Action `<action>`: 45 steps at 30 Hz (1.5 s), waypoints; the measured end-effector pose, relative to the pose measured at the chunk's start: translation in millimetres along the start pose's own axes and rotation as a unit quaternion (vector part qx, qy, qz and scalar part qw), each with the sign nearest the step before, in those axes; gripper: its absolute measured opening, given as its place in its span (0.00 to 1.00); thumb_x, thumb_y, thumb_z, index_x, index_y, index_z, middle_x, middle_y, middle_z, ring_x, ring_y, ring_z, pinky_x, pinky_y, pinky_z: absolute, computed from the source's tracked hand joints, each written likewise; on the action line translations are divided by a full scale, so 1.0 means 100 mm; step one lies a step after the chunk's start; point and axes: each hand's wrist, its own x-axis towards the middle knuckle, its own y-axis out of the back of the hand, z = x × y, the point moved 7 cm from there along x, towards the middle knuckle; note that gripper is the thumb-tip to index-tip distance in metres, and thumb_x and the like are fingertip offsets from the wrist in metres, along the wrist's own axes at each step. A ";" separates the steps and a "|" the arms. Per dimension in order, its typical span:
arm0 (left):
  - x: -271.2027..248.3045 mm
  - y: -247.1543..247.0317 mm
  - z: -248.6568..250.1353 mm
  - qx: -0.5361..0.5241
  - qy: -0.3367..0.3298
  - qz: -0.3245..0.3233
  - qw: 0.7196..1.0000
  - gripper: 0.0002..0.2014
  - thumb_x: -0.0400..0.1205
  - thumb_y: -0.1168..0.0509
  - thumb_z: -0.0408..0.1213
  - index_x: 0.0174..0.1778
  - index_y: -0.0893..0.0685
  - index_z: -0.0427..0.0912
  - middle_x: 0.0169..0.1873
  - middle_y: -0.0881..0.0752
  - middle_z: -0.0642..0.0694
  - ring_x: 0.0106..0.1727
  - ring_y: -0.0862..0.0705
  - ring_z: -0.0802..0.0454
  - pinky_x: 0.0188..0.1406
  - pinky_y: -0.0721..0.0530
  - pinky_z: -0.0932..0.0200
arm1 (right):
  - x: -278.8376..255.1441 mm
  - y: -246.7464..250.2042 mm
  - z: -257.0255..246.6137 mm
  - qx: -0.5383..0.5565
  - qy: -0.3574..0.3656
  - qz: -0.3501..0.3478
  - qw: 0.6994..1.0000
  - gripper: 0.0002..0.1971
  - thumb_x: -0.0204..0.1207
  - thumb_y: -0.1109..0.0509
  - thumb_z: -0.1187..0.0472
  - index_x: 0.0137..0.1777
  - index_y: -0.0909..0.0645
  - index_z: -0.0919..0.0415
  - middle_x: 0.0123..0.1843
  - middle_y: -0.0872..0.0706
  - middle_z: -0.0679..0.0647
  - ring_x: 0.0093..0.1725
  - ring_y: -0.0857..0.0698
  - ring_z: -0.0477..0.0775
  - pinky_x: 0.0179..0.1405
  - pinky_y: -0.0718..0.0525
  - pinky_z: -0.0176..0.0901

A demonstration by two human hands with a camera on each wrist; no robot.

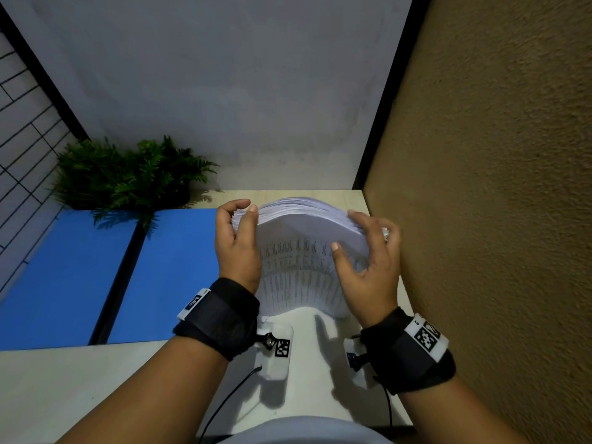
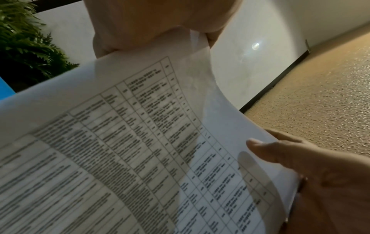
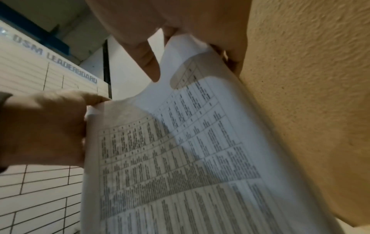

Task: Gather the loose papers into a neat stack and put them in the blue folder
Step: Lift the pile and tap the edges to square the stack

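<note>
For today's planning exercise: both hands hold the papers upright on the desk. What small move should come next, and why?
Probably tap the paper stack on the desk to square it: left hand and right hand grip its sides, top edges look fanned, and the blue folder lies open alongside.

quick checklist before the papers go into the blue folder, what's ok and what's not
1. Both hands grip the paper stack: ok, left hand on its left side, right hand on its right.
2. Stack standing on edge on the desk: ok, bottom edge looks to rest there.
3. Edges squared: not ok, sheets fan out along the top and the stack bows.
4. Blue folder open and flat: ok, lying to the left.
5. Folder surface free: cannot tell for certain, fern fronds overhang its far edge.
6. All loose sheets gathered: cannot tell, the desk behind the stack is hidden.
</note>
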 end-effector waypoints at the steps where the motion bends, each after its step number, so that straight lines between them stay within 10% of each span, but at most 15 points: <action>1: 0.01 0.01 -0.01 -0.004 0.002 0.001 1.000 0.07 0.79 0.37 0.52 0.50 0.20 0.57 0.52 0.18 0.50 0.52 0.20 0.51 0.45 0.20 0.55 | 0.02 0.01 0.02 0.016 -0.021 0.007 1.000 0.24 0.73 0.24 0.63 0.68 0.22 0.52 0.64 0.31 0.51 0.62 0.29 0.29 0.56 0.27 0.16; 6: -0.04 -0.03 0.01 0.003 -0.011 -0.031 0.999 0.18 0.78 0.36 0.57 0.61 0.22 0.56 0.58 0.18 0.54 0.55 0.18 0.56 0.49 0.19 0.59 | 0.02 0.02 -0.02 0.029 0.001 -0.006 1.000 0.16 0.73 0.27 0.50 0.61 0.19 0.45 0.62 0.32 0.48 0.63 0.28 0.32 0.61 0.22 0.29; 12: -0.05 -0.07 -0.04 0.004 -0.012 -0.099 0.995 0.41 0.63 0.24 0.59 0.73 0.32 0.65 0.67 0.19 0.51 0.65 0.17 0.57 0.58 0.18 0.62 | 0.05 -0.01 -0.01 0.039 -0.027 0.001 0.999 0.17 0.73 0.29 0.45 0.61 0.18 0.44 0.64 0.33 0.49 0.63 0.31 0.28 0.58 0.28 0.16; 24: -0.01 -0.04 -0.18 0.022 0.000 -0.145 0.989 0.52 0.54 0.20 0.67 0.74 0.32 0.62 0.71 0.23 0.50 0.68 0.20 0.55 0.62 0.16 0.62 | 0.13 0.01 0.17 0.067 -0.107 0.007 0.992 0.23 0.75 0.28 0.45 0.69 0.24 0.45 0.62 0.30 0.39 0.64 0.31 0.24 0.62 0.26 0.25; 28: -0.01 -0.06 -0.23 0.009 0.012 -0.156 0.988 0.51 0.51 0.19 0.67 0.71 0.27 0.58 0.70 0.22 0.45 0.67 0.19 0.51 0.62 0.17 0.57 | 0.14 -0.04 0.10 0.044 -0.056 -0.040 0.997 0.26 0.71 0.31 0.41 0.69 0.22 0.49 0.64 0.29 0.49 0.64 0.28 0.30 0.61 0.26 0.21; 33: 0.00 -0.08 -0.25 0.005 0.023 -0.169 0.985 0.44 0.51 0.17 0.60 0.64 0.21 0.52 0.56 0.18 0.50 0.55 0.17 0.52 0.47 0.16 0.63 | 0.20 -0.01 0.20 0.112 -0.112 -0.014 0.987 0.33 0.70 0.29 0.39 0.75 0.34 0.38 0.69 0.26 0.46 0.71 0.23 0.51 0.67 0.18 0.61; 45: 0.04 -0.01 -0.28 -0.012 0.052 -0.137 0.989 0.31 0.56 0.21 0.52 0.56 0.18 0.53 0.54 0.17 0.48 0.53 0.17 0.50 0.48 0.17 0.56 | 0.19 -0.15 0.42 0.245 -0.204 -0.022 0.948 0.39 0.61 0.28 0.29 0.71 0.33 0.42 0.63 0.19 0.59 0.61 0.16 0.62 0.57 0.14 0.57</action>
